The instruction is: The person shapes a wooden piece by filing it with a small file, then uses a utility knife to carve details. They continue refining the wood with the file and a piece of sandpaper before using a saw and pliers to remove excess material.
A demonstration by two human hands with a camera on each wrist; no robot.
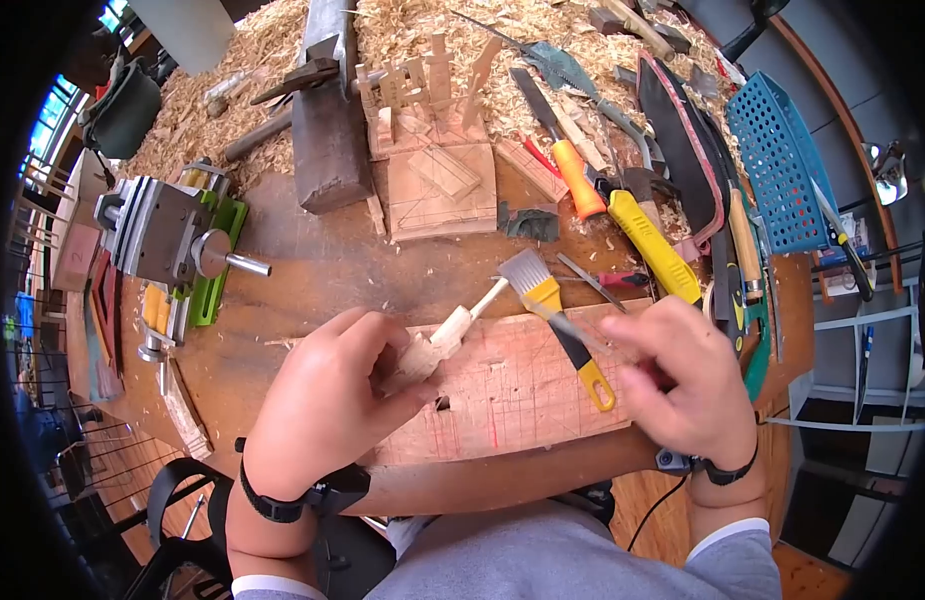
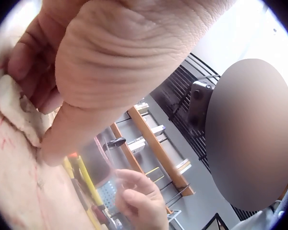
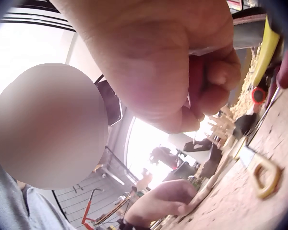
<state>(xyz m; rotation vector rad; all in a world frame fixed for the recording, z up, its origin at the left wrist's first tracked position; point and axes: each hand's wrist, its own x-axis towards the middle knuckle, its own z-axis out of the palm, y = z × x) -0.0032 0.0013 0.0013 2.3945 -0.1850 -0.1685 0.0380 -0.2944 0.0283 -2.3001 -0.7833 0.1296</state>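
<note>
My left hand (image 1: 327, 385) pinches a pale carved wooden piece (image 1: 447, 335) with a thin stem pointing away to the right. In the left wrist view, the rough end of the piece (image 2: 21, 112) lies between the fingers and thumb of the left hand (image 2: 96, 62). My right hand (image 1: 687, 375) is raised right of the board, curled round a red-handled tool (image 3: 197, 79); a blurred thin grey strip extends from its fingertips toward the wood. Between the hands, a yellow and black brush (image 1: 562, 320) lies on a marked wooden board (image 1: 512, 400).
A metal vise (image 1: 157, 230) stands at the left. Behind the board are a large wooden plane (image 1: 330, 150), a slotted wooden block (image 1: 442, 190) and shavings (image 1: 232, 95). Knives, including a yellow one (image 1: 657, 245), and a blue basket (image 1: 777, 160) are at the right.
</note>
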